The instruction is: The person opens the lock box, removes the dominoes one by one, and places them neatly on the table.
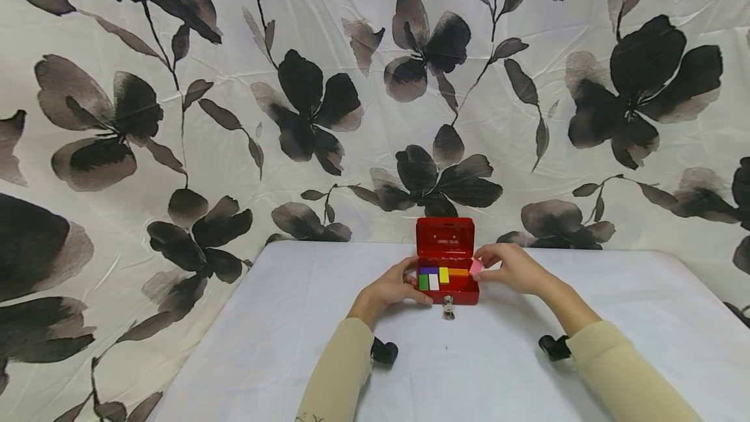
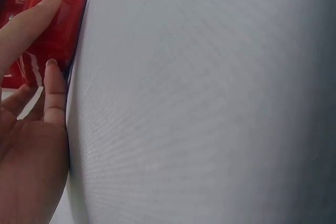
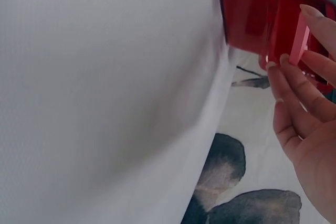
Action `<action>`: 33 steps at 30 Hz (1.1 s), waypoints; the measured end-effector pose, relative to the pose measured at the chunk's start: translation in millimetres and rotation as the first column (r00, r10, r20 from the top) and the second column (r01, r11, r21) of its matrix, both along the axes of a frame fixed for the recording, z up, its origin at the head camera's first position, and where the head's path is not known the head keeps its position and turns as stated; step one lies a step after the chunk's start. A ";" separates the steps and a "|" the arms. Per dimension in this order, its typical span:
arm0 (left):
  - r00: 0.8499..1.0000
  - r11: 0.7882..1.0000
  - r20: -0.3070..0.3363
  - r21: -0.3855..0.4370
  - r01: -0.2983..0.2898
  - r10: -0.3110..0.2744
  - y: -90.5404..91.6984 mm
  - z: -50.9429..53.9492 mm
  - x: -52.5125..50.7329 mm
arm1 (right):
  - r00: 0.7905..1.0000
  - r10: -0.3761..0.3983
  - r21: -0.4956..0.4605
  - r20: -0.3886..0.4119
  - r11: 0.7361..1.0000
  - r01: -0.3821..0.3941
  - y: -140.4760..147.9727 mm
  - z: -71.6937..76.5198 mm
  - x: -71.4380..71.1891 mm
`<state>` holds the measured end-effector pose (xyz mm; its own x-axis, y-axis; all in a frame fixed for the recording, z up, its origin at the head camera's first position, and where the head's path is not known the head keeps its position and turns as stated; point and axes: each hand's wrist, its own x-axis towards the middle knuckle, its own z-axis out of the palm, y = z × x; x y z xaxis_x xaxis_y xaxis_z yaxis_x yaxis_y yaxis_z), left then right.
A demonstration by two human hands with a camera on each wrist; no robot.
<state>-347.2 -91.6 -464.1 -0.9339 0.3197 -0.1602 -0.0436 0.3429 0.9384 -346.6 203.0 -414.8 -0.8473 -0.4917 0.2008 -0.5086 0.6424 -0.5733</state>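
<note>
Pink block [image 1: 476, 267] pinched in right hand [image 1: 508, 268], tilted, at right end of red box [image 1: 464, 299]; left hand [image 1: 388, 288], farther off, grips box's left end.

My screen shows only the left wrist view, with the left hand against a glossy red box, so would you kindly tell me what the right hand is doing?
Observer: The right hand pinches a small pink rectangular block at the right end of the glossy red box.
Operator: Thank you; would you mind telling me what is inside the box?
Observer: I can see small rectangular pieces there: a green block, a white block, a yellow block, a purple block and an orange block.
</note>
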 end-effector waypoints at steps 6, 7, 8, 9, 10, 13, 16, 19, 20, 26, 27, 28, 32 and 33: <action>1.000 1.000 0.003 0.003 0.007 -0.007 -0.5 -0.4 -1.1 | 0.999 -0.015 -0.002 -0.048 1.000 0.014 10.5 -2.5 -2.4; 1.000 1.000 0.003 0.002 0.008 -0.008 -0.6 -0.8 -1.6 | 0.998 -0.016 0.000 -0.053 1.000 0.016 12.0 -2.9 -3.3; 1.000 1.000 0.003 0.000 0.006 -0.006 -0.6 -1.1 -1.9 | 0.998 -0.023 0.003 -0.055 1.000 0.023 13.3 -3.7 -4.3; 1.000 1.000 0.002 -0.001 0.006 -0.006 -0.4 -1.6 -2.2 | 0.998 -0.027 0.005 -0.057 1.000 0.027 14.8 -4.5 -5.3; 1.000 1.000 0.002 -0.002 0.005 -0.005 -0.3 -2.1 -2.6 | 0.998 -0.032 0.006 -0.056 0.999 0.032 16.0 -5.4 -6.2; 1.000 1.000 0.001 -0.007 0.003 -0.003 -0.3 -3.0 -2.6 | 0.998 -0.046 0.011 -0.053 0.999 0.046 19.6 -8.4 -8.4; 1.000 1.000 -0.001 -0.014 0.002 -0.002 -0.4 -3.2 -2.3 | 0.997 -0.055 0.019 -0.057 0.998 0.056 22.8 -11.5 -10.9; 1.000 1.000 0.000 -0.016 -0.002 0.002 -0.4 -2.5 -1.6 | 0.996 -0.063 0.031 -0.059 0.997 0.065 25.0 -13.8 -13.7; 1.000 1.000 0.001 -0.015 -0.003 0.003 -0.3 -2.1 -1.4 | 0.996 -0.066 0.034 -0.056 0.997 0.068 25.3 -14.3 -14.7; 1.000 1.000 0.006 -0.011 -0.005 0.005 -0.7 -1.2 -0.5 | 0.995 -0.092 0.050 -0.033 0.994 0.093 25.4 -17.7 -20.7; 1.000 1.000 0.005 -0.011 -0.004 0.004 -0.8 -1.4 -0.6 | 0.995 -0.096 0.054 -0.034 0.994 0.098 25.4 -18.3 -21.7; 1.000 1.000 0.006 -0.012 -0.004 0.004 -0.8 -1.5 -0.8 | 0.994 -0.100 0.057 -0.034 0.993 0.102 25.3 -19.0 -22.5; 1.000 1.000 0.005 -0.008 0.000 0.000 -1.0 -1.3 -1.6 | 0.993 -0.112 0.061 -0.029 0.992 0.113 25.5 -21.6 -25.9; 1.000 1.000 0.005 -0.006 0.001 -0.001 -1.0 -1.1 -1.6 | 0.993 -0.112 0.061 -0.027 0.992 0.113 25.5 -22.3 -26.6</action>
<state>-348.9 -92.6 -465.3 -0.9328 0.3193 -0.1668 -0.0481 0.3486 0.9361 -373.2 228.4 -437.0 -0.8934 -0.4055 0.1935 -0.4439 0.7305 -0.5189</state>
